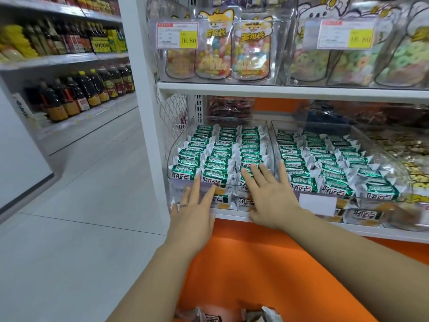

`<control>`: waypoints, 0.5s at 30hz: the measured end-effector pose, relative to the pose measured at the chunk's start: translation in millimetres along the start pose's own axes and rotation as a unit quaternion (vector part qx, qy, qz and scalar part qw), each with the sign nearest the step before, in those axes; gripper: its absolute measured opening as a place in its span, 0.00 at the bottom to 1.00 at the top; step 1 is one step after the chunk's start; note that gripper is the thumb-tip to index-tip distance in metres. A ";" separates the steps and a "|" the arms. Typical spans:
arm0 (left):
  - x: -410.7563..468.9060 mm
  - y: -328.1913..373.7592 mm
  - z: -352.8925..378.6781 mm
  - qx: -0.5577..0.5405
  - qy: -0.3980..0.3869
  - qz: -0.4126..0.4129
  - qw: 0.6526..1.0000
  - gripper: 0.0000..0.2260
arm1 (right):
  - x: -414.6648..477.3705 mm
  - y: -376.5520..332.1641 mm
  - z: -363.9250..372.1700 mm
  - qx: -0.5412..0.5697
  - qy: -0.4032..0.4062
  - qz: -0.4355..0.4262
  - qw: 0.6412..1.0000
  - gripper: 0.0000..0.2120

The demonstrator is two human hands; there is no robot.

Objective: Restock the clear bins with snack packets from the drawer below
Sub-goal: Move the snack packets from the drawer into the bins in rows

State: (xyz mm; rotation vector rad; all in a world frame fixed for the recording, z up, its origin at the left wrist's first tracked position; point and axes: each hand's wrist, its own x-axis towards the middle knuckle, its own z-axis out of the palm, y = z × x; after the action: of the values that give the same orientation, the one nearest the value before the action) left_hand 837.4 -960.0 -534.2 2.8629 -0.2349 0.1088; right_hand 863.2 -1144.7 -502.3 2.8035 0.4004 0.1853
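Shop aisle, price tags [177, 35], stocked shelves [292, 90], bottled goods [76, 94]

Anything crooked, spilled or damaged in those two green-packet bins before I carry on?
Nothing spilled or torn. The left bin holds tidy rows, with the left hand and right hand open at its front. In the right bin, the packets lie looser, several turned askew.
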 end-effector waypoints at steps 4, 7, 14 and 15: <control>-16.4 3.9 10.9 -0.019 0.110 0.017 0.994 0.25 | -34.0 -7.3 26.9 0.086 0.202 -0.078 0.972 0.36; -27.2 -1.6 22.9 -0.033 0.141 0.021 0.989 0.18 | -55.7 -9.3 62.1 0.154 0.225 -0.139 0.952 0.21; -49.5 -50.4 70.2 0.020 -0.110 -0.095 0.989 0.22 | -54.8 -1.1 132.4 0.255 -0.175 -0.055 0.949 0.16; -52.3 -57.0 75.9 0.007 -0.140 -0.105 0.985 0.23 | -54.9 -2.2 145.2 0.272 -0.226 -0.043 0.934 0.17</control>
State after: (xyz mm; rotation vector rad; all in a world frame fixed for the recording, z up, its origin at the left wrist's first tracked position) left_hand 799.6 -918.4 -626.8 2.8877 0.0171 -0.3359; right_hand 834.7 -1199.0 -645.0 3.2090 0.5197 -0.6842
